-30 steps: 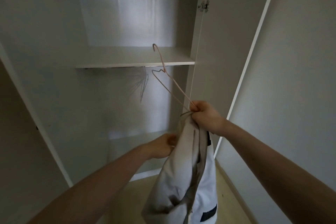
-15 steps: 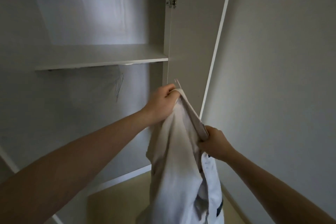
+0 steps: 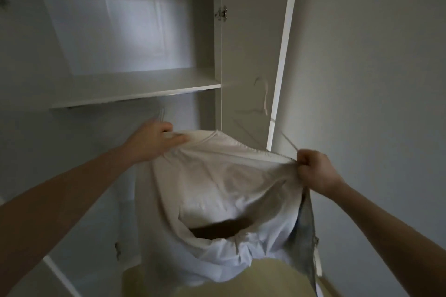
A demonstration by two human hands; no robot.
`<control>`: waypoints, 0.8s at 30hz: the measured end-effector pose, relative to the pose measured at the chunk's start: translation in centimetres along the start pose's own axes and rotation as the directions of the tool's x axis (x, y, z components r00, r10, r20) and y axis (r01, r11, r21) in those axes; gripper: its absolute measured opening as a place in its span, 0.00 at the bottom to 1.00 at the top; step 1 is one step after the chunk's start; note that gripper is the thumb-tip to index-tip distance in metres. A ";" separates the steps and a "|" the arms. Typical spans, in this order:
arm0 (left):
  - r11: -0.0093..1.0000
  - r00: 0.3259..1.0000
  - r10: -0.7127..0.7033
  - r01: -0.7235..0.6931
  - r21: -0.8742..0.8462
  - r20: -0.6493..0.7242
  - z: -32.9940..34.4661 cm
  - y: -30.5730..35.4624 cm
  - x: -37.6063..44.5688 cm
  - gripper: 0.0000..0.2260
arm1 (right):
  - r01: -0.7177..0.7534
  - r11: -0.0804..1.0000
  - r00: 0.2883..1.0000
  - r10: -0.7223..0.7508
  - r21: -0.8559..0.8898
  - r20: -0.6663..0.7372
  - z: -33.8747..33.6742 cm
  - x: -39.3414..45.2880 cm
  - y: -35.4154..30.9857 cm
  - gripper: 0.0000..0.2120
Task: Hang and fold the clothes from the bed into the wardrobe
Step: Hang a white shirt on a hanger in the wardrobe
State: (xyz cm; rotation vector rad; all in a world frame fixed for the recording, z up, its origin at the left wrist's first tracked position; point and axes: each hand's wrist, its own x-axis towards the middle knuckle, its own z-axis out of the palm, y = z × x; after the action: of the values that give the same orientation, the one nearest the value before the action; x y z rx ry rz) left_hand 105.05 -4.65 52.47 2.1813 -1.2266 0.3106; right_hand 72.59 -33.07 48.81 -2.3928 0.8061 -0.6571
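Observation:
A cream-white zip jacket [image 3: 217,176] hangs spread open between my two hands in front of the open wardrobe [image 3: 135,90]. My left hand [image 3: 154,143] grips the jacket's upper edge on the left. My right hand [image 3: 313,169] is clenched on the zipper edge at the right. A thin pink wire hanger [image 3: 265,101], blurred, rises from that fist toward the wardrobe door. The jacket's dark inside opening [image 3: 222,228] faces me, and its lower part hides the wardrobe floor.
The wardrobe's right door [image 3: 251,55] stands open beside a plain wall [image 3: 374,79]. Under the shelf, several bare wire hangers [image 3: 160,113] hang just above my left hand. A pale yellow shape [image 3: 241,279] fills the bottom middle of the view.
The bunched jacket has been pulled wide: my left hand moved left, my right hand went right and up. The hanger shows again above my right fist.

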 end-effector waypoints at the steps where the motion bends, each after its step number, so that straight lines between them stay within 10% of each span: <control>1: 1.000 0.999 -0.011 0.011 -0.016 0.050 -0.2 -0.7 -0.6 0.32 | 0.029 0.999 0.997 -0.026 0.036 -0.069 -0.4 0.5 -0.7 0.12; 8: 0.971 0.948 -0.033 -0.045 0.236 0.315 1.8 -4.0 -3.4 0.23 | 0.110 0.984 0.967 -0.073 0.142 -0.246 -2.9 3.0 -4.7 0.05; 15: 0.876 0.788 -0.428 0.482 -0.011 0.442 6.0 -6.7 -6.5 0.26 | 0.244 0.961 0.968 -0.234 0.127 -0.090 -2.9 3.2 -6.8 0.10; 20: 0.766 0.823 -0.535 0.567 -0.302 0.190 6.8 -3.3 -5.9 0.23 | 0.261 0.949 0.965 -0.264 -0.175 0.009 -4.2 1.9 -4.3 0.16; 24: 0.816 0.917 -0.397 0.374 -0.441 0.042 4.7 2.6 -2.4 0.20 | 0.143 0.972 0.987 -0.125 -0.187 0.105 -2.2 -0.5 -2.8 0.13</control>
State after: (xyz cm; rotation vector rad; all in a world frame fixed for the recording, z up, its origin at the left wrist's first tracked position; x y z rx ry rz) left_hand 101.18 -6.90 48.66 1.9395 -0.7052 -0.0800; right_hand 72.08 -31.58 51.99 -2.6525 0.7027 -0.5356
